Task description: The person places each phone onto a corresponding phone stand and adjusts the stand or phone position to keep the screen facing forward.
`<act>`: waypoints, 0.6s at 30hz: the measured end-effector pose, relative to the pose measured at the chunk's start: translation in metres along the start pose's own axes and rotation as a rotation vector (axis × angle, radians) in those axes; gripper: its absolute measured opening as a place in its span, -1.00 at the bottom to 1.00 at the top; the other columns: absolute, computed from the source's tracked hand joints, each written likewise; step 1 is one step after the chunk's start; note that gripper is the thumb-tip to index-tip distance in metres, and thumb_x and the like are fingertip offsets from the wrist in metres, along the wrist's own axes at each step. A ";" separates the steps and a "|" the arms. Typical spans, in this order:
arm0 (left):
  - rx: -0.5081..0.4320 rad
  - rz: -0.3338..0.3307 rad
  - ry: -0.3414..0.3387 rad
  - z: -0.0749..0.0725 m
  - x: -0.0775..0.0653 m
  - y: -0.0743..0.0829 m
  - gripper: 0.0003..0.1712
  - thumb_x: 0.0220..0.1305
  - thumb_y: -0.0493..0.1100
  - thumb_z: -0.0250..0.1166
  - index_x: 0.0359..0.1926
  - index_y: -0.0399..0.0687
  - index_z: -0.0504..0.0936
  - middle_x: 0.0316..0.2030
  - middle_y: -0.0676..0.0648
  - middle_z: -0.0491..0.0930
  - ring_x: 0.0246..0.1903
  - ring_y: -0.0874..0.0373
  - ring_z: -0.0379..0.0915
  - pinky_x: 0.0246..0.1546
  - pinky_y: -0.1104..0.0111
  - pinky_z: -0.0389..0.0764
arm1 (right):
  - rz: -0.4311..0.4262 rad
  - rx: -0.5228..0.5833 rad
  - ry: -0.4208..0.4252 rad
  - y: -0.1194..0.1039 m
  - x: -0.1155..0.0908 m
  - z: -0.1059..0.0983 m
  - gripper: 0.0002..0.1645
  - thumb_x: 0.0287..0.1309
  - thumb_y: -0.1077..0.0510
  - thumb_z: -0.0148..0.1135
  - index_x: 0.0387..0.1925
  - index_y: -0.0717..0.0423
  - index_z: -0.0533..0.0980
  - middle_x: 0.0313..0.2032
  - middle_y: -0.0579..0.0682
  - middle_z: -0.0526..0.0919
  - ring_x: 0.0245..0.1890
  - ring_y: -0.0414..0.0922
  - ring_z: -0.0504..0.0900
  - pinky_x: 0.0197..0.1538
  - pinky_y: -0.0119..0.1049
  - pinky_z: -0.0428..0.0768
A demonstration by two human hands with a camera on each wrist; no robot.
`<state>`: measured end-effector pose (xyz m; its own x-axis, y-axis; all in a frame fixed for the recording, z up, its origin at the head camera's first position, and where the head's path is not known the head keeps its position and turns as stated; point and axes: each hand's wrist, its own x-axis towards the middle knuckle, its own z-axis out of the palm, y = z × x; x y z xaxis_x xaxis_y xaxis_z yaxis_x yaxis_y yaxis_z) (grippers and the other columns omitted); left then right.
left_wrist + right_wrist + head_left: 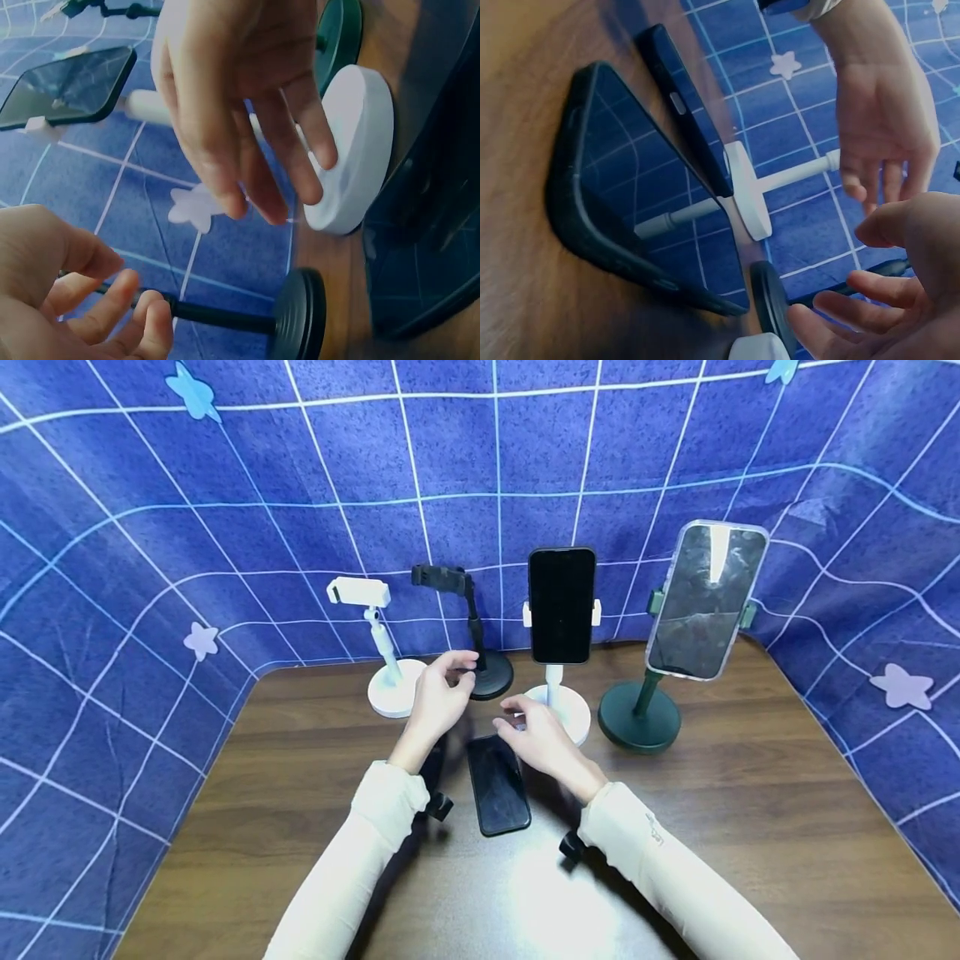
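Note:
My left hand [438, 695] hovers beside the pole of a black phone stand [491, 677], fingers loosely bent with nothing between them. My right hand [543, 742], also holding nothing, is over the table with its fingers relaxed, in front of a white stand's round base [572, 714]. That stand carries an upright black phone [562, 606]. Below and between the hands, a black phone [498, 785] lies screen up on the table. The right wrist view shows another dark phone [679, 105] lying beyond it, mostly hidden by my left forearm in the head view.
An unloaded white stand [396, 689] is at the left of the row. At the right, a dark green stand [640, 718] holds a larger phone in a clear case [707, 602]. A blue gridded cloth [465, 452] hangs behind the wooden table [300, 760].

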<state>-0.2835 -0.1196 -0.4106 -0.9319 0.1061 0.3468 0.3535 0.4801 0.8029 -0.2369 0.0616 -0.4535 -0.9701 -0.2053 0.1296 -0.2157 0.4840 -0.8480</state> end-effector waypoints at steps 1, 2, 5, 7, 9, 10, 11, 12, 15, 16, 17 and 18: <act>-0.001 -0.001 0.005 -0.003 0.001 -0.001 -0.65 0.32 -0.34 0.21 0.09 -0.14 0.69 -0.05 -0.22 0.74 -0.09 -0.12 0.69 0.09 -0.01 0.61 | 0.006 -0.011 -0.007 0.000 0.004 0.003 -0.51 0.38 0.07 0.24 0.22 0.26 0.52 0.21 0.22 0.64 0.12 0.09 0.72 0.17 -0.02 0.65; -0.003 0.000 0.008 -0.005 0.003 -0.001 -0.66 0.33 -0.33 0.22 0.09 -0.15 0.69 -0.05 -0.22 0.74 -0.08 -0.12 0.69 0.10 -0.02 0.61 | 0.009 -0.017 -0.012 0.000 0.007 0.005 -0.49 0.38 0.06 0.24 0.23 0.27 0.51 0.22 0.23 0.64 0.14 0.09 0.71 0.19 -0.02 0.64; -0.003 0.010 0.017 -0.010 0.009 0.000 -0.67 0.36 -0.30 0.23 0.11 -0.17 0.67 -0.03 -0.21 0.74 -0.04 -0.09 0.68 0.13 0.00 0.61 | 0.032 -0.028 -0.015 0.000 0.019 0.010 -0.46 0.38 0.05 0.25 0.26 0.28 0.48 0.25 0.23 0.61 0.18 0.10 0.69 0.22 -0.02 0.62; -0.009 0.020 0.032 -0.012 0.014 0.001 -0.68 0.36 -0.31 0.24 0.11 -0.19 0.67 -0.04 -0.21 0.74 -0.04 -0.10 0.68 0.12 0.00 0.61 | 0.045 -0.037 -0.018 0.001 0.027 0.013 -0.44 0.39 0.03 0.24 0.27 0.28 0.47 0.26 0.23 0.61 0.20 0.10 0.67 0.23 -0.01 0.61; -0.016 0.025 0.048 -0.014 0.020 0.001 -0.68 0.36 -0.32 0.24 0.11 -0.22 0.66 -0.04 -0.23 0.73 -0.04 -0.11 0.69 0.12 0.02 0.62 | 0.058 -0.055 -0.019 0.001 0.036 0.016 -0.43 0.40 0.01 0.23 0.28 0.26 0.46 0.26 0.22 0.60 0.21 0.11 0.66 0.25 -0.01 0.60; -0.022 0.024 0.056 -0.014 0.023 0.000 -0.68 0.36 -0.33 0.24 0.11 -0.24 0.66 -0.04 -0.25 0.73 -0.03 -0.12 0.68 0.12 0.03 0.62 | 0.063 -0.067 -0.017 0.002 0.040 0.018 -0.42 0.40 0.00 0.22 0.29 0.26 0.46 0.25 0.22 0.61 0.20 0.11 0.66 0.24 0.00 0.60; -0.029 0.020 0.061 -0.013 0.026 0.000 -0.68 0.37 -0.33 0.23 0.11 -0.25 0.65 -0.03 -0.26 0.73 -0.02 -0.12 0.69 0.12 0.06 0.63 | 0.069 -0.078 -0.010 0.002 0.044 0.020 -0.42 0.39 0.00 0.22 0.29 0.25 0.46 0.25 0.22 0.61 0.21 0.11 0.65 0.26 -0.01 0.58; -0.036 0.013 0.064 -0.012 0.029 -0.001 -0.67 0.37 -0.33 0.23 0.12 -0.27 0.65 -0.01 -0.26 0.72 -0.01 -0.12 0.68 0.13 0.09 0.63 | 0.075 -0.089 -0.003 0.002 0.048 0.021 -0.42 0.39 0.01 0.22 0.30 0.25 0.45 0.24 0.22 0.61 0.21 0.11 0.65 0.27 -0.01 0.57; -0.047 -0.021 0.068 -0.007 0.036 -0.005 -0.64 0.39 -0.32 0.22 0.17 -0.29 0.62 0.04 -0.28 0.71 0.04 -0.11 0.68 0.15 0.17 0.63 | 0.087 -0.115 0.019 0.002 0.057 0.027 -0.42 0.38 0.05 0.24 0.30 0.27 0.46 0.23 0.25 0.60 0.24 0.13 0.60 0.30 -0.01 0.53; -0.050 -0.035 0.070 -0.005 0.038 -0.006 -0.62 0.39 -0.31 0.22 0.19 -0.29 0.60 0.06 -0.28 0.70 0.06 -0.11 0.68 0.16 0.19 0.63 | 0.086 -0.119 0.025 0.002 0.060 0.029 -0.42 0.37 0.06 0.25 0.30 0.28 0.45 0.24 0.27 0.59 0.26 0.15 0.58 0.32 -0.01 0.51; -0.045 -0.048 0.076 -0.002 0.040 -0.008 -0.61 0.39 -0.30 0.22 0.21 -0.28 0.59 0.08 -0.27 0.70 0.06 -0.11 0.68 0.15 0.19 0.63 | 0.085 -0.121 0.029 0.001 0.062 0.031 -0.42 0.36 0.08 0.26 0.30 0.29 0.45 0.25 0.29 0.57 0.28 0.16 0.56 0.34 -0.01 0.48; -0.036 -0.061 0.085 -0.001 0.042 -0.009 -0.59 0.39 -0.29 0.22 0.23 -0.27 0.58 0.09 -0.27 0.69 0.06 -0.11 0.69 0.15 0.19 0.63 | 0.082 -0.125 0.029 0.001 0.064 0.033 -0.41 0.36 0.09 0.26 0.31 0.30 0.45 0.26 0.30 0.56 0.29 0.17 0.55 0.35 0.00 0.47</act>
<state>-0.3259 -0.1201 -0.4034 -0.9419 0.0027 0.3359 0.3008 0.4518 0.8399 -0.2958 0.0210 -0.4625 -0.9874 -0.1372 0.0784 -0.1459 0.6009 -0.7859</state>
